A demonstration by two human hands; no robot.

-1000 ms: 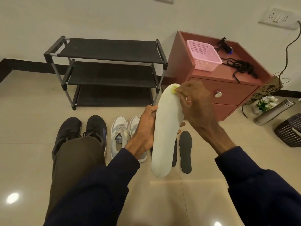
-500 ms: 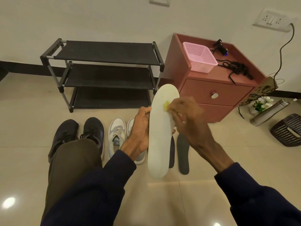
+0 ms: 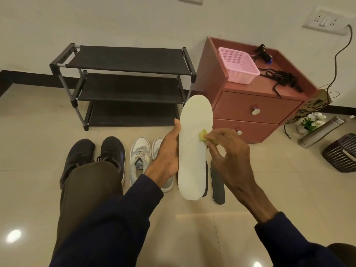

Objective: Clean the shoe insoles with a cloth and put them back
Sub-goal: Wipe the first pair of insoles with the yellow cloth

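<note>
Tiles [image 3: 28,151] gleam beige; shoes [image 3: 139,151] before rack [image 3: 125,58] against wall [image 3: 115,20].

left hand [image 3: 167,153]: grips insole [image 3: 192,151] edge, thumb upright | right hand [image 3: 230,158]: curled, seemingly pinching cloth [image 3: 202,135]

The white insole [image 3: 192,160] stands tall in the air, a yellow cloth [image 3: 202,136] touching its middle. Two black insoles [image 3: 217,182] lie flat on the floor [image 3: 38,151].

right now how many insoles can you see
3. A white insole held upright in the left hand; a dark insole on the floor to its right; a second dark insole mostly hidden behind the white one. Others may sit inside the shoes.
</note>
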